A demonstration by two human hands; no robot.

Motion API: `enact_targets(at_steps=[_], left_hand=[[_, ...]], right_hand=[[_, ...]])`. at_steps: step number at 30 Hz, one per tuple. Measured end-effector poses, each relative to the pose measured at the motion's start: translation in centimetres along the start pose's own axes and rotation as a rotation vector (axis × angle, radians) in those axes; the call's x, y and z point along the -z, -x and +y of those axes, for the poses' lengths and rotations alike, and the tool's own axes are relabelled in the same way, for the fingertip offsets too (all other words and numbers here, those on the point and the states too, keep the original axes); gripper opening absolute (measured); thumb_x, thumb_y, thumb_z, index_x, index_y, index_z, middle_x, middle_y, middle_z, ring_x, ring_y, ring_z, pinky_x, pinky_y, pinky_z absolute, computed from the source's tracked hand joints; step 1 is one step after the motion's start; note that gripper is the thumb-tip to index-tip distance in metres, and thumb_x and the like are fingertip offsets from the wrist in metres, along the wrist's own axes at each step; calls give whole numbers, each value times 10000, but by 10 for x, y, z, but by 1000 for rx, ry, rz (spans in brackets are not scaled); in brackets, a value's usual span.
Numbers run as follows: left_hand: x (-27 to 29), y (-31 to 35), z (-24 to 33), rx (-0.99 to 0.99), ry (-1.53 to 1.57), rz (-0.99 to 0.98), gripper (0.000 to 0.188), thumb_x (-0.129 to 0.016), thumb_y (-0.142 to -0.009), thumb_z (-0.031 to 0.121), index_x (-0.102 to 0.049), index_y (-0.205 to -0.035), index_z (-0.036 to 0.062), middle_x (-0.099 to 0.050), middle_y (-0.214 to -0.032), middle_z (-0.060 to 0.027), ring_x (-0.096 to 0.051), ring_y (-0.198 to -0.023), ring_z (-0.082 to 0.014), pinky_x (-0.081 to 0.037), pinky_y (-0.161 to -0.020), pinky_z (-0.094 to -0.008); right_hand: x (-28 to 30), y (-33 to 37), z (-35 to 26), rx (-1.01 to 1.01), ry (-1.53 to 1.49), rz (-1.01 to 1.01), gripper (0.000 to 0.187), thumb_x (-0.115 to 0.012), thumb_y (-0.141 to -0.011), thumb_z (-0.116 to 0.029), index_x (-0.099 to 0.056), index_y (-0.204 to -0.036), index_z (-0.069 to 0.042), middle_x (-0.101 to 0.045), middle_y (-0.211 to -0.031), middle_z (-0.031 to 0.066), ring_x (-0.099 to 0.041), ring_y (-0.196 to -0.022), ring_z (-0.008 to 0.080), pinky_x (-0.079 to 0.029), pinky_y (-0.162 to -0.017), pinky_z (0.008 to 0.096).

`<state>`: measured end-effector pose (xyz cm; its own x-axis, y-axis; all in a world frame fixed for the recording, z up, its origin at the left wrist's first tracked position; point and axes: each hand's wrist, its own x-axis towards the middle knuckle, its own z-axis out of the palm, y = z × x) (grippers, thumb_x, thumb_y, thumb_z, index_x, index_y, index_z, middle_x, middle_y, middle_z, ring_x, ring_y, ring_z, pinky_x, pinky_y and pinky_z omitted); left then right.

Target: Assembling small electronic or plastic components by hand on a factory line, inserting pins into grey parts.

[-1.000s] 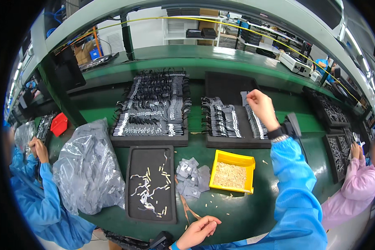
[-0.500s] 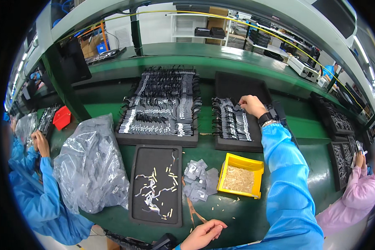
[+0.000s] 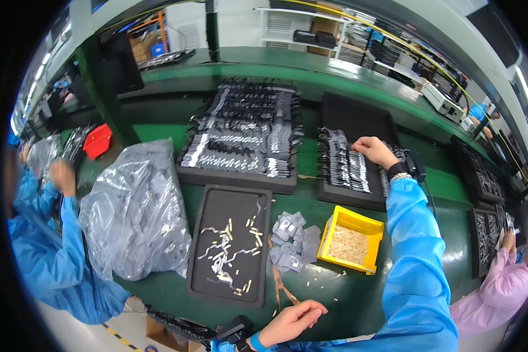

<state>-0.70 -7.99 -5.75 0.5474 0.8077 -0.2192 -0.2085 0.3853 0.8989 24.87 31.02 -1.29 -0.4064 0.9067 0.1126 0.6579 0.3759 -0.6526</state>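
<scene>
My right hand (image 3: 376, 151) reaches over the black foam tray (image 3: 353, 196) at the right, fingers pinched at the rows of thin grey-and-silver parts (image 3: 338, 158) with black leads. Whatever is between those fingertips is too small to make out. At the bench's near edge, my left hand (image 3: 294, 321) rests with its fingers loosely curled together and nothing visible in them. Beside it lies a copper-coloured tweezer-like tool (image 3: 280, 286). Grey square pieces (image 3: 293, 246) are piled beyond that tool, next to a yellow bin (image 3: 376, 258) of small pale strips (image 3: 349, 244).
A larger foam tray (image 3: 234, 180) packed with similar parts stands centre-back. Nearer is a shallow black tray (image 3: 196, 276) with loose strips and thin bent pieces. A bulging clear bag (image 3: 138, 217) and a red bin (image 3: 97, 141) are left. Co-workers sit on both sides.
The view has shifted, so the bench contents appear farther right. My right hand has come slightly nearer over the tray; the grey part seen at its fingertips earlier no longer shows distinctly.
</scene>
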Motion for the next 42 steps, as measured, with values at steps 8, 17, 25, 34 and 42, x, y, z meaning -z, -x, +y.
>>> enact_targets(at_steps=[8, 17, 25, 34, 42], left_hand=[[9, 22, 51, -212, -339, 70, 158, -495, -895, 128, -573, -995, 34, -576, -802, -38, -546, -724, -109, -435, -640, -240], [110, 31, 101, -463, -1344, 762, 95, -644, -722, 71, -633, -813, 43, -581, -779, -83, -552, -745, -272, -449, -666, -340], [122, -8, 82, -412, -1623, 618, 124, -659, -702, 126, -569, -762, 68, -526, -765, -61, -503, -790, -260, -402, -717, -353], [119, -13, 83, -510, -1758, 641, 88, -605, -742, 94, -530, -765, 52, -514, -757, -59, -498, -773, -266, -388, -686, -360], [107, -18, 78, -457, -1761, 636, 132, -655, -709, 118, -562, -787, 67, -524, -835, -57, -502, -813, -255, -391, -701, -361]], right_hand=[[26, 40, -30, 139, 324, 263, 179, -536, -835, -128, -602, -953, -11, -631, -874, 148, -619, -839, 253, -469, -729, 315], [-13, 212, -183, 334, 152, 269, 186, -540, -712, 97, -573, -875, 13, -602, -850, 132, -595, -779, 248, -463, -701, 294], [-96, 288, -196, 240, -285, -60, 154, -621, -724, 33, -626, -873, -6, -616, -794, 109, -604, -717, 242, -480, -622, 311], [-149, 311, -204, 95, -718, -90, 121, -589, -811, -21, -623, -926, -4, -629, -802, 75, -603, -691, 145, -460, -601, 239], [-155, 322, -195, 61, -642, -129, 119, -587, -816, -42, -622, -928, -17, -622, -784, 70, -600, -677, 145, -448, -571, 236]])
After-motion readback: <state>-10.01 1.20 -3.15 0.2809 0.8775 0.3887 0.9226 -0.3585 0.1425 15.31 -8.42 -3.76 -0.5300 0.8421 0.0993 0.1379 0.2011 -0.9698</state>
